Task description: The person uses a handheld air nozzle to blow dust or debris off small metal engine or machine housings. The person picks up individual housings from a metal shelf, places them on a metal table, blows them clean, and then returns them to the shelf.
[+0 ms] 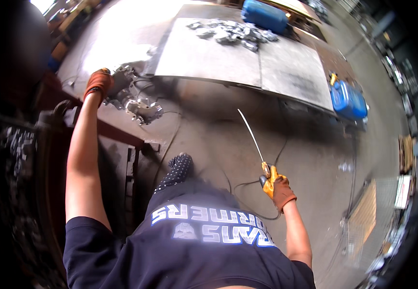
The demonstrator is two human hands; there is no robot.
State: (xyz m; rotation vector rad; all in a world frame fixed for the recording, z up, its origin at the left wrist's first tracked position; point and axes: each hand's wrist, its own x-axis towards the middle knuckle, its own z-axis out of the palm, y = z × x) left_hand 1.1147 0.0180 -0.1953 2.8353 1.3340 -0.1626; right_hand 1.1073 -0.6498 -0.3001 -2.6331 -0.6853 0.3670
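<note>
My left hand point(99, 83), in an orange work glove, is stretched far out to the left, its fingers closed on the edge of a silvery metal casting point(144, 111). This casting is irregular, with holes and lugs, and hangs over the floor beside a dark stand. Lower down on the right, my right hand point(275, 187), in a yellow and brown glove, grips an air blow gun point(265, 168). Its long thin nozzle point(250, 132) points up and slightly left, away from the casting. A dark hose point(241, 185) loops beneath that hand.
Ahead stands a low table point(209, 62) topped with grey sheets, with a heap of small metal parts point(228, 31) on it. Blue jugs point(348, 100) sit at its right end and far edge. A dark red metal frame point(117, 132) runs along my left. Hoses cross the floor.
</note>
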